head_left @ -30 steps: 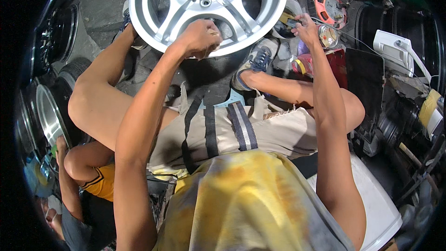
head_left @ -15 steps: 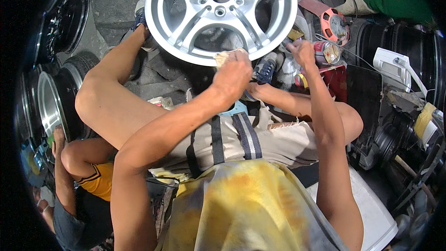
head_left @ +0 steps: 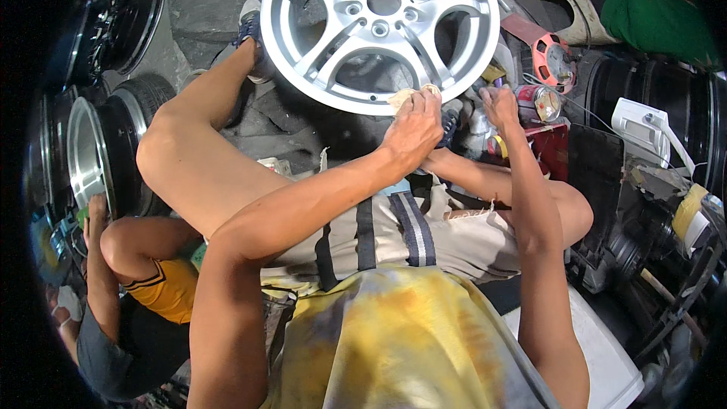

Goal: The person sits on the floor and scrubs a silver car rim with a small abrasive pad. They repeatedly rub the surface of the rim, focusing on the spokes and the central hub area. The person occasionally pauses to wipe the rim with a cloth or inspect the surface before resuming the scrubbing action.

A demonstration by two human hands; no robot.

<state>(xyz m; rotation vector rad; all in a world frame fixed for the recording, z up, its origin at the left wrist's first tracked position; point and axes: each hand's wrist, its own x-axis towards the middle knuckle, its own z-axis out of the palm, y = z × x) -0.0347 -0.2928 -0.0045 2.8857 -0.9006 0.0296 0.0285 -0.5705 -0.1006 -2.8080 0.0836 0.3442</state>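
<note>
A silver alloy wheel rim (head_left: 363,30) with split spokes and a ring of bolt holes lies face up in front of me. My left hand (head_left: 415,127) is closed on a cream cloth (head_left: 400,98) and presses it to the rim's near edge, right of the middle. Just off the rim's lower right side is my right hand (head_left: 501,106), its fingers drawn together beside a small purple and yellow item (head_left: 496,79). Whatever that hand holds, if anything, is too small to make out.
A paint-stained can (head_left: 539,102) and an orange reel (head_left: 553,60) stand to the right. More wheels (head_left: 87,151) line the left, where another person's hand (head_left: 96,208) touches one. A white case (head_left: 642,130) and black wheels sit far right. A person in green (head_left: 655,15) is at the upper right.
My left hand and the cloth have slid a little rightward along the rim's near edge. The fingers of my right hand have shifted slightly. The whole view has moved a bit.
</note>
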